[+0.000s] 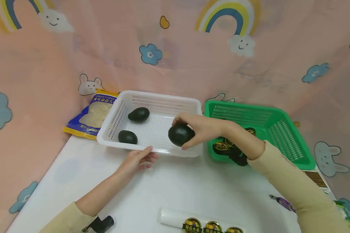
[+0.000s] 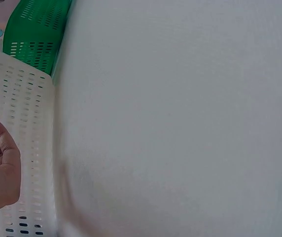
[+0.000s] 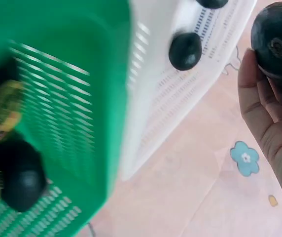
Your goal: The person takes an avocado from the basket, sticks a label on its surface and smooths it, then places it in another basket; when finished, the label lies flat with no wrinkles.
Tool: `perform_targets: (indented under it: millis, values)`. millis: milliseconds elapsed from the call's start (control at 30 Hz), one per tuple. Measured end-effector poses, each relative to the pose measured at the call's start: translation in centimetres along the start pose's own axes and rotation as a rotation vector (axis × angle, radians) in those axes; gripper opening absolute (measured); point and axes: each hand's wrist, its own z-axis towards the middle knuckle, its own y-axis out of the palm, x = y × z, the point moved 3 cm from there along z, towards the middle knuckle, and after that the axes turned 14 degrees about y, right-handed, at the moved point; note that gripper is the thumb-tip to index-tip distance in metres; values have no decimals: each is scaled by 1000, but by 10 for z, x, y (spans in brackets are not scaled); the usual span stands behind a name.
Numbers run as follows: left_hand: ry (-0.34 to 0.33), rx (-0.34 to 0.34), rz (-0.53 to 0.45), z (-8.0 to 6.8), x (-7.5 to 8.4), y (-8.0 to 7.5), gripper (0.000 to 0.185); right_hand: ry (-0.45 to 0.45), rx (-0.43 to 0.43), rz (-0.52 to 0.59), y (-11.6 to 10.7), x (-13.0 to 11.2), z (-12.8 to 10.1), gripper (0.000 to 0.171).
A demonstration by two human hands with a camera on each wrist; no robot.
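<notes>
A roll of round yellow-and-black stickers (image 1: 204,225) lies nearest. By the white slotted plastic basket (image 1: 160,100), the left hand (image 1: 137,160) rests relaxed on its front rim; the right hand (image 1: 201,127) grasps a dark round avocado (image 1: 180,134) above it.

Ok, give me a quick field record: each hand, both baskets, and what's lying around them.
right hand: grips a dark avocado above the white basket
left hand: fingers touch the white basket's near rim
white basket: two avocados inside
green basket: dark avocados with stickers
table: sticker roll at near edge, bag behind the white basket
</notes>
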Motion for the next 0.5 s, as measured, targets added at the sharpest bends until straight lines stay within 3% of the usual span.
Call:
perform_targets:
  millis: [233,333,500]
  values:
    - [1,7,-24,0,1,0,37,17,19,43,52,18,-77,68]
    - [5,6,-30,0,2,0,37,60,22,60,79,30,-89,69]
    - [5,9,-37,1,2,1,34,127,75,83,116,55,-90,72]
